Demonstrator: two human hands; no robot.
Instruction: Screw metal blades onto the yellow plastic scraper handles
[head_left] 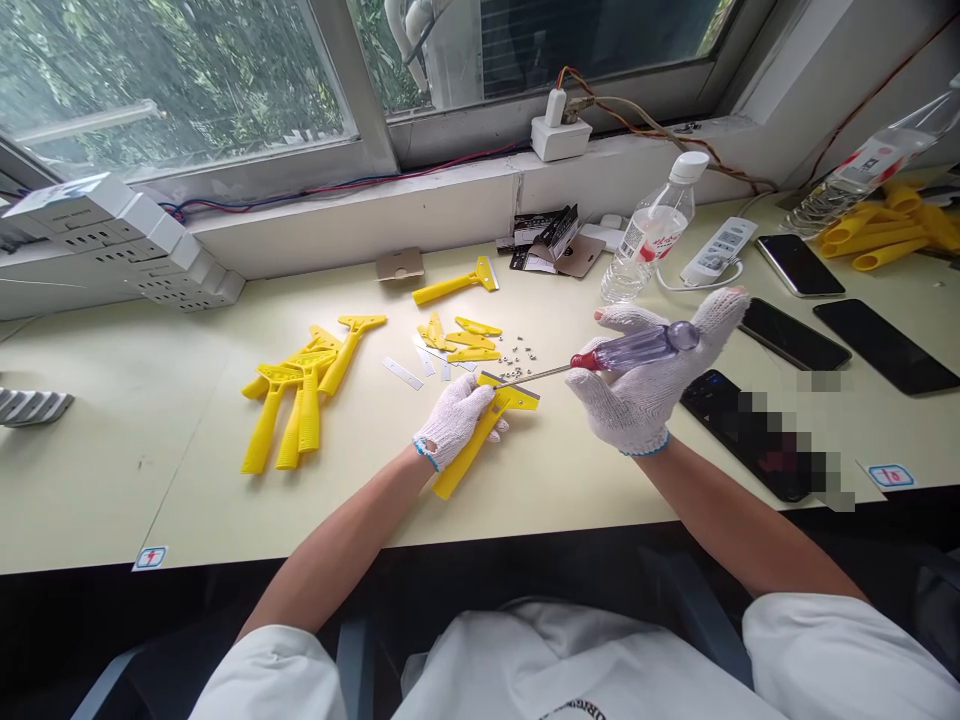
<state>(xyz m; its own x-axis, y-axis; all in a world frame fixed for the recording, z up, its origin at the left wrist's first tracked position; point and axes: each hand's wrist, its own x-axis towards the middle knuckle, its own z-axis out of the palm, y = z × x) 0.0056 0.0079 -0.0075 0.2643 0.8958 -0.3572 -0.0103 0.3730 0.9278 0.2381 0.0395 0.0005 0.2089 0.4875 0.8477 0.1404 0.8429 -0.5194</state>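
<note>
My left hand, in a white knit glove, grips a yellow scraper near its head and tilts it above the table. In my gloved right hand lies a screwdriver with a clear purple handle and a red collar. Its handle rests along the palm and fingers, some of them stretched out. The shaft points left, and its tip meets the scraper's head by my left thumb. Just beyond are small screws or nuts, yellow plastic pieces and thin metal blades.
Several yellow scrapers lie in a pile at left, and another scraper lies farther back. A water bottle stands behind my right hand. Phones and a power strip occupy the right side. White boxes are stacked by the window.
</note>
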